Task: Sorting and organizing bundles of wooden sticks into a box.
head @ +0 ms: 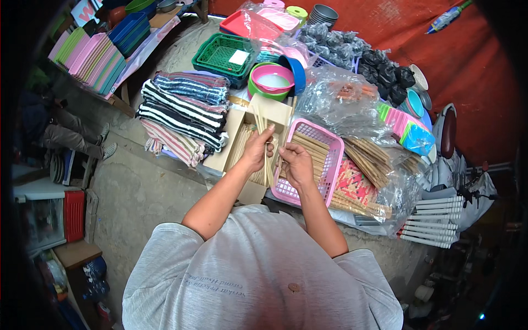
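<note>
My left hand [258,149] is closed around a small bunch of pale thin wooden sticks [260,115] that look like chopsticks. Beneath it, an open cardboard box [231,140] holds many more pale sticks [241,144] lying lengthwise. My right hand [298,164] pinches a browner thin stick [292,108], or a few; the fingers hide the exact number. Below that hand sits a pink plastic basket [338,161] with perforated walls, and brown sticks [312,146] lie inside it. The two hands are close together but apart, above the adjoining sides of box and basket.
Folded striped cloths [181,111] are stacked left of the box. Beyond it stand a pink basin [272,78] and green baskets [222,53]. Bundled brown sticks [367,161] lie right of the pink basket, near clear plastic wrapping [338,107]. A seated person's legs [74,138] show at far left.
</note>
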`<state>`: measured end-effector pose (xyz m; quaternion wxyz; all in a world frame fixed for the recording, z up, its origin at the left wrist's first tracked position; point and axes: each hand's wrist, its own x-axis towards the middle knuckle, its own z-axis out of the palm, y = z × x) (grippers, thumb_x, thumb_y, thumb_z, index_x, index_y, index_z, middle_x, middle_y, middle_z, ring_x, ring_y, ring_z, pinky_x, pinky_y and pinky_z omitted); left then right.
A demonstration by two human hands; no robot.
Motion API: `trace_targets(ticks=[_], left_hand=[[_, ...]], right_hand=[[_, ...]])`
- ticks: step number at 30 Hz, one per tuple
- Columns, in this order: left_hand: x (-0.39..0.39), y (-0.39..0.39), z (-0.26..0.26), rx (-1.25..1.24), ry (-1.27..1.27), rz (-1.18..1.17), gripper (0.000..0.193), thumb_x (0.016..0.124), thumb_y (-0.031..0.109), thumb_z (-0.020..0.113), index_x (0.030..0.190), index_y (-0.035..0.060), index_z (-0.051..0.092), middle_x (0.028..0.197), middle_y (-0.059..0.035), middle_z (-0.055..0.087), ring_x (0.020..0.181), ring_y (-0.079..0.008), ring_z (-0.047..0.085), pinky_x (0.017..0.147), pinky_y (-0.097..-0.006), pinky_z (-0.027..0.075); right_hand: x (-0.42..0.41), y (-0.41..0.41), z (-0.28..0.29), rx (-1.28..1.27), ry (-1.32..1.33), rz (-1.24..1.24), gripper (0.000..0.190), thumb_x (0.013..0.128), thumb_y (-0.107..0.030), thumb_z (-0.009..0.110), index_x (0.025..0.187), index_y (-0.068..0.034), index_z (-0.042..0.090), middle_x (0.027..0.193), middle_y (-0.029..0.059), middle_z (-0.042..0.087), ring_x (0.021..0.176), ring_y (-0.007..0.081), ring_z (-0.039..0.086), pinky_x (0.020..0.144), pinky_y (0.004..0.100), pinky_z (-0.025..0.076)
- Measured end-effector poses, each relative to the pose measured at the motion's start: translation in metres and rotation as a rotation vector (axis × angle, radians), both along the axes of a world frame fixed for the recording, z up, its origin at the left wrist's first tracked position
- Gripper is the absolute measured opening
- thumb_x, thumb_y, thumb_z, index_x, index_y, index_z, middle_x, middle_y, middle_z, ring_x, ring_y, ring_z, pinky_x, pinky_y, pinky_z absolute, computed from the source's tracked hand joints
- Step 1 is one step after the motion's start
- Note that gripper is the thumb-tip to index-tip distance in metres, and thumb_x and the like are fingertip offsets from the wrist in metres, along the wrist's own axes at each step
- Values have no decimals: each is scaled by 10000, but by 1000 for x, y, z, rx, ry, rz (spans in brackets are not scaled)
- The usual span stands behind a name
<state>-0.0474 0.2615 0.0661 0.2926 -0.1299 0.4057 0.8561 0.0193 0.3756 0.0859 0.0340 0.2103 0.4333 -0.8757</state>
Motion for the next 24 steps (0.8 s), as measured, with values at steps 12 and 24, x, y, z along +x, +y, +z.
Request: trace_targets(ticks=[12, 24], left_hand=[[-19, -43, -25, 39, 0, 117, 274, 827, 367, 577, 858, 98, 538, 661, 22, 489, 542, -77, 458, 448, -196, 359], [-17, -129, -44, -291, -74, 134, 229, 910, 295, 456, 764, 136, 379, 566, 47, 298, 467, -78, 313, 454, -250, 338]], right_hand=[[-13, -29, -11, 160, -113, -84, 186, 782, -56, 627, 932, -22, 522, 798, 56, 575, 666, 135, 570, 547, 284, 517], [-39, -62, -90, 649, -121, 138, 158, 723, -117, 692, 751, 20, 619, 677, 67, 620, 592, 111, 549, 557, 245, 450]])
